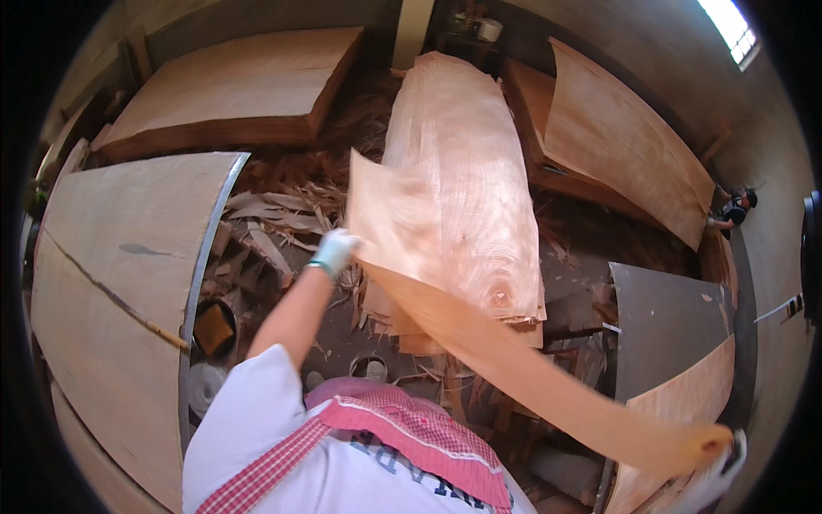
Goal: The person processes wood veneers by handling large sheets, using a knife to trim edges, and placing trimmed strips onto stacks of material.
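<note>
Veneer sheet (505,351), grasped along its edge by the left hand (336,251), just left of the veneer stack (484,188), and the blurred right hand (717,481), well to the stack's right.

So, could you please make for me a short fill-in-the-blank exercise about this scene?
1. The thin wood sheet stretches from the left hand to the ____ hand.
2. The left hand wears a pale ____ with a green cuff.
3. A pink checked ____ is worn over the white shirt.

Missing words: right; glove; apron.
</note>
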`<action>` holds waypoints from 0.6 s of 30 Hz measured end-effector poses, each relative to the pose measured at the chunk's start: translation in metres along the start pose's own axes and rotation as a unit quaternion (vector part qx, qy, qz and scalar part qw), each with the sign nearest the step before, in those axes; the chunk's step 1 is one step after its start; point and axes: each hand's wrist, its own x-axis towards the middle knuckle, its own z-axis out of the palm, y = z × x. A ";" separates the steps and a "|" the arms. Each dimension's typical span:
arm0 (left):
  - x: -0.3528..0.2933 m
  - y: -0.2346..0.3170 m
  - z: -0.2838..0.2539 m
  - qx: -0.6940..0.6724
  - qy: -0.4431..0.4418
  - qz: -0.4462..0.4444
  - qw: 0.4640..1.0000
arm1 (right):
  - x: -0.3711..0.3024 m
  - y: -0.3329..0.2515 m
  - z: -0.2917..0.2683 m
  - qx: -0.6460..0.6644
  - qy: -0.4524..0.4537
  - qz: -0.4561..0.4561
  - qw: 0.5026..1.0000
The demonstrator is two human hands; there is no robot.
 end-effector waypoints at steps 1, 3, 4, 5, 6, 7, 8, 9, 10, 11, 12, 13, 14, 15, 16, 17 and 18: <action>-0.012 0.003 -0.045 -0.025 0.019 -0.070 0.997 | 0.013 0.019 0.020 0.058 -0.021 0.079 0.995; -0.049 0.009 -0.168 -0.449 0.106 -0.490 0.740 | 0.026 0.052 0.080 0.025 -0.137 -0.016 0.990; -0.082 0.020 -0.232 -0.485 0.197 -0.473 0.709 | 0.021 0.039 0.118 0.067 -0.163 -0.073 0.982; -0.135 0.003 -0.272 -0.514 0.245 -0.466 0.678 | 0.016 0.020 0.151 0.109 -0.186 -0.132 0.967; -0.169 0.036 -0.331 -0.481 0.316 -0.457 0.678 | 0.002 -0.006 0.180 0.172 -0.228 -0.118 0.951; -0.205 0.071 -0.384 -0.472 0.376 -0.480 0.636 | -0.016 -0.039 0.208 0.242 -0.281 -0.108 0.923; -0.259 0.088 -0.421 -0.414 0.421 -0.467 0.658 | -0.031 -0.065 0.226 0.271 -0.309 -0.151 0.899; -0.316 0.103 -0.452 -0.354 0.462 -0.454 0.674 | -0.048 -0.093 0.229 0.306 -0.318 -0.168 0.882; -0.358 0.134 -0.474 -0.278 0.517 -0.494 0.641 | -0.058 -0.102 0.249 0.348 -0.333 -0.211 0.850; -0.393 0.164 -0.488 -0.207 0.566 -0.529 0.597 | -0.069 -0.121 0.250 0.342 -0.322 -0.289 0.834; -0.437 0.203 -0.497 -0.205 0.621 -0.523 0.547 | -0.078 -0.136 0.264 0.374 -0.327 -0.350 0.794; -0.480 0.241 -0.503 -0.204 0.668 -0.509 0.503 | -0.103 -0.163 0.259 0.438 -0.346 -0.329 0.762; -0.548 0.281 -0.503 -0.191 0.715 -0.478 0.473 | -0.128 -0.195 0.243 0.446 -0.369 -0.337 0.742; -0.597 0.331 -0.493 -0.210 0.731 -0.448 0.469 | -0.147 -0.220 0.222 0.440 -0.385 -0.345 0.735; -0.634 0.380 -0.478 -0.213 0.752 -0.430 0.452 | -0.163 -0.247 0.212 0.478 -0.425 -0.333 0.693; -0.663 0.428 -0.465 -0.174 0.790 -0.444 0.386 | -0.181 -0.271 0.188 0.427 -0.452 -0.364 0.693; -0.692 0.475 -0.456 -0.147 0.798 -0.469 0.349 | -0.212 -0.295 0.151 0.466 -0.466 -0.333 0.674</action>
